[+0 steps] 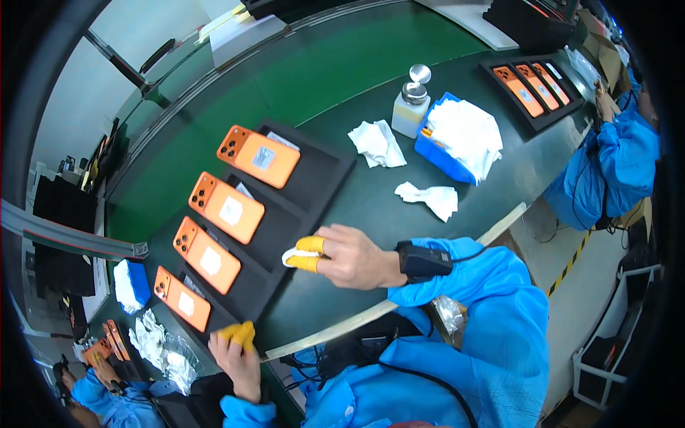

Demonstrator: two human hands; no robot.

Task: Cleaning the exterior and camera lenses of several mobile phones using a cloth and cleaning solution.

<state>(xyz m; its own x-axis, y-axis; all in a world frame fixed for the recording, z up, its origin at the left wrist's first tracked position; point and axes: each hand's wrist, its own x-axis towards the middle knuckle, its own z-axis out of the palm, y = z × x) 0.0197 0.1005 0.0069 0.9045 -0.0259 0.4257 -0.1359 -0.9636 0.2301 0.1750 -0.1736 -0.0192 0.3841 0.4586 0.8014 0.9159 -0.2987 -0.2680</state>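
My right hand (351, 258), with yellow finger cots on the fingertips, pinches a small folded white wipe (289, 257) above the near edge of a black tray (285, 221). Several orange phones lie in a slanting row across the tray's slots, camera ends to the left and pale labels on their backs. The nearest phone (182, 299) is by my left hand. At the tray's near corner, my left hand (235, 357) has its yellow-cotted fingers bent and pressed together; what they hold, if anything, is hidden.
Crumpled white wipes (378, 143) lie beyond the tray, near a pump bottle (411, 107) with its lid up and a blue bin (446, 153) of wipes. Another black tray (531, 93) of orange phones sits far right, beside a person in blue (614, 157). Another person works at lower left.
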